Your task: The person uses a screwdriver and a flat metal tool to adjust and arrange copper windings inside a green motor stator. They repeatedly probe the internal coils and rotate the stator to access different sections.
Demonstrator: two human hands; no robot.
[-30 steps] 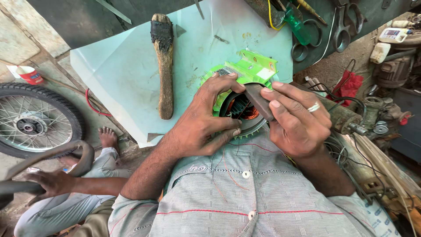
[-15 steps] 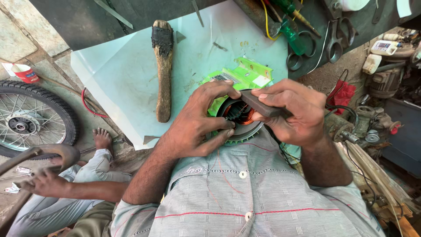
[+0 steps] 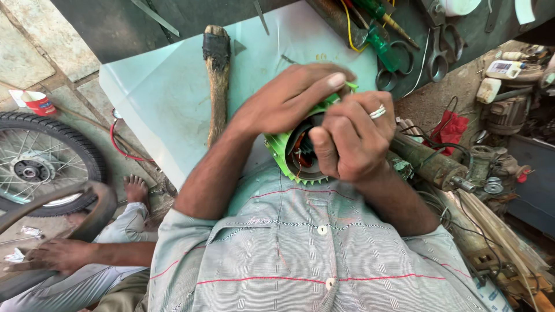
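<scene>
A green finned motor housing with copper windings inside is tilted up against my chest, its open side facing me. My left hand lies flat over its top rim, fingers stretched to the right. My right hand, with a ring on one finger, is curled around the housing's right side, thumb pressed down at the opening. Whatever thin tool it held earlier is hidden by the fingers.
A pale sheet covers the bench, with a wooden handle on it. Green screwdrivers and scissors lie at the back. A spoked wheel and another person's hand and foot are at left. Motor parts crowd the right.
The housing has been lifted and tipped toward my chest. My left hand moved from its left side to over the top; my right hand closed tighter around it.
</scene>
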